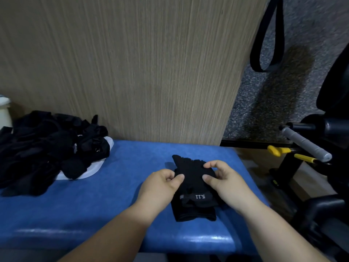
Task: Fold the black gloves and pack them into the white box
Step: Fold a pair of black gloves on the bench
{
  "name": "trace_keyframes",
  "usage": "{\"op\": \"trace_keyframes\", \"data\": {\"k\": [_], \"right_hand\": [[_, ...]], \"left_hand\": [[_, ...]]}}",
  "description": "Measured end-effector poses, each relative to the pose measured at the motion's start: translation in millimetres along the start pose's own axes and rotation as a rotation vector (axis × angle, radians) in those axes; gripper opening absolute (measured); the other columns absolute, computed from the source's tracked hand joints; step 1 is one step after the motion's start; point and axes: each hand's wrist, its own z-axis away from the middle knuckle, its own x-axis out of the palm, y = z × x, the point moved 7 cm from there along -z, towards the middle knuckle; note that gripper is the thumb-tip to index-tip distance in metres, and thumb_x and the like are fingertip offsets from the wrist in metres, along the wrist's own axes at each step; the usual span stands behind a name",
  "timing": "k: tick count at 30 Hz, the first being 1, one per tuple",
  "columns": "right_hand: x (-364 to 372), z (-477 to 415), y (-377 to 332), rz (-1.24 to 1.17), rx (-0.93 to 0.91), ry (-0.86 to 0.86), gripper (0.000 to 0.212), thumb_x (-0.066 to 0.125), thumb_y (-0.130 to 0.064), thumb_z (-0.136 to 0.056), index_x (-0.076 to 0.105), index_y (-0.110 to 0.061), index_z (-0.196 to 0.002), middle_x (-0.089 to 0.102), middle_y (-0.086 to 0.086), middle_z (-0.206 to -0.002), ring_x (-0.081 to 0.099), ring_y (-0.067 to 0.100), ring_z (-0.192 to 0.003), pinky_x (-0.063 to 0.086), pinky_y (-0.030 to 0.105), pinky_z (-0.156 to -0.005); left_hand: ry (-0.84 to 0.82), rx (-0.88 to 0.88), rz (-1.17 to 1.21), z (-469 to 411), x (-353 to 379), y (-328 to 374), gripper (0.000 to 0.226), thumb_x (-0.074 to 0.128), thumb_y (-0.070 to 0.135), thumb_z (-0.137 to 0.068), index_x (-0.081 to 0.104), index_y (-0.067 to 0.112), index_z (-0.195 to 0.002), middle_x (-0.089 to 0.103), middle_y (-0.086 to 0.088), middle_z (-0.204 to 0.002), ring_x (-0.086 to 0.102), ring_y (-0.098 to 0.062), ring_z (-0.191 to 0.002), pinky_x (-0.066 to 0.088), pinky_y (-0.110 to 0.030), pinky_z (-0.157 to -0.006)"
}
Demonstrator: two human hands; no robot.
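Head view: black gloves (pixel 194 197), long axis pointing away, cuff nearest
Left hand (pixel 160 183): pinching left edge
Right hand (pixel 226 179): pinching right edge
White box (pixel 94 170): well left, nearer left hand

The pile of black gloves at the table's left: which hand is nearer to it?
Left. The left hand pinches the single glove on the side facing the pile; the right hand pinches its other side, farther from the pile.
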Motion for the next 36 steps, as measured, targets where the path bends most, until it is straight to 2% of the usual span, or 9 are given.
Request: {"op": "trace_keyframes", "data": {"k": [4, 6, 9, 14, 19, 22, 26, 29, 36], "right_hand": [[-1, 2, -7, 0.041, -0.054, 0.018, 0.022, 0.072, -0.016, -0.082, 0.065, -0.035, -0.089, 0.062, 0.016, -0.089, 0.053, 0.013, -0.068, 0.049, 0.030, -0.067], [1, 4, -9, 0.082, -0.068, -0.007, 0.019, 0.073, -0.013, -0.082, 0.066, -0.028, -0.091, 0.061, 0.003, -0.076, 0.050, 0.001, -0.058, 0.044, 0.016, -0.061], [6, 6, -4, 0.162, -0.066, -0.021, 0.018, 0.074, -0.012, -0.081, 0.064, -0.022, -0.093, 0.052, -0.014, -0.063, 0.048, -0.008, -0.049, 0.037, 0.007, -0.054], [12, 4, 5, 0.340, -0.054, -0.017, 0.022, 0.077, -0.026, -0.078, 0.061, -0.031, -0.093, 0.045, -0.011, -0.066, 0.041, 0.003, -0.055, 0.034, 0.015, -0.054], [7, 7, -5, 0.471, -0.164, 0.028, 0.027, 0.074, -0.031, -0.080, 0.064, -0.035, -0.105, 0.047, -0.009, -0.093, 0.050, 0.004, -0.082, 0.037, 0.013, -0.076], [5, 12, -18, 0.563, -0.312, 0.032, 0.031, 0.068, -0.028, -0.085, 0.064, -0.033, -0.116, 0.043, -0.018, -0.118, 0.042, 0.002, -0.115, 0.025, 0.011, -0.097], [22, 14, -16, 0.597, -0.378, -0.217, 0.039, 0.055, -0.020, -0.095, 0.053, -0.030, -0.133, 0.036, -0.020, -0.141, 0.017, 0.001, -0.141, 0.009, 0.010, -0.109], [31, 15, -3, 0.635, -0.303, -0.382, 0.045, 0.042, -0.024, -0.101, 0.035, -0.029, -0.145, 0.024, -0.017, -0.153, 0.001, -0.005, -0.140, 0.004, 0.012, -0.112], [31, 15, 15, 0.794, -0.238, -0.453, 0.052, 0.027, -0.039, -0.103, 0.011, -0.030, -0.152, 0.001, -0.026, -0.151, -0.011, -0.005, -0.139, -0.009, 0.017, -0.112]], "left_hand": [[0.001, -0.071, 0.131, 3, -1, -5, 0.028, 0.064, 0.034, -0.087, 0.052, 0.016, -0.070, 0.052, 0.004, -0.063, 0.046, -0.012, -0.060, 0.036, -0.027, -0.060], [0.009, -0.108, 0.126, 4, -2, -7, 0.018, 0.065, 0.033, -0.086, 0.057, 0.016, -0.090, 0.060, 0.004, -0.074, 0.054, -0.011, -0.068, 0.039, -0.023, -0.060], [0.002, -0.093, -0.068, 5, -5, -8, 0.028, 0.061, 0.036, -0.087, 0.047, 0.023, -0.107, 0.061, 0.004, -0.075, 0.058, -0.012, -0.071, 0.043, -0.026, -0.063], [-0.042, -0.002, -0.379, 9, -1, -8, 0.036, 0.052, 0.041, -0.092, 0.033, 0.028, -0.120, 0.061, 0.004, -0.086, 0.061, -0.019, -0.083, 0.047, -0.032, -0.069], [0.145, 0.336, -0.407, 19, -9, 17, 0.044, 0.057, 0.030, -0.090, 0.037, 0.031, -0.129, 0.041, 0.013, -0.128, 0.031, -0.010, -0.121, 0.031, -0.025, -0.099], [0.036, 0.537, -0.352, 19, -1, 24, 0.039, 0.052, 0.026, -0.094, 0.049, 0.038, -0.130, 0.033, 0.023, -0.145, 0.019, -0.003, -0.137, 0.022, -0.028, -0.113], [-0.186, 0.518, -0.425, 15, 15, 12, 0.040, 0.040, 0.034, -0.100, 0.042, 0.038, -0.140, 0.027, 0.024, -0.151, 0.010, 0.003, -0.143, 0.017, -0.031, -0.118], [-0.308, 0.450, -0.548, 13, 24, 0, 0.046, 0.030, 0.039, -0.102, 0.027, 0.037, -0.148, 0.019, 0.021, -0.156, 0.004, 0.001, -0.145, 0.006, -0.030, -0.120], [-0.384, 0.405, -0.683, 15, 24, -9, 0.051, 0.020, 0.046, -0.102, 0.012, 0.037, -0.151, 0.002, 0.021, -0.158, -0.005, 0.001, -0.145, -0.007, -0.035, -0.119]]}}
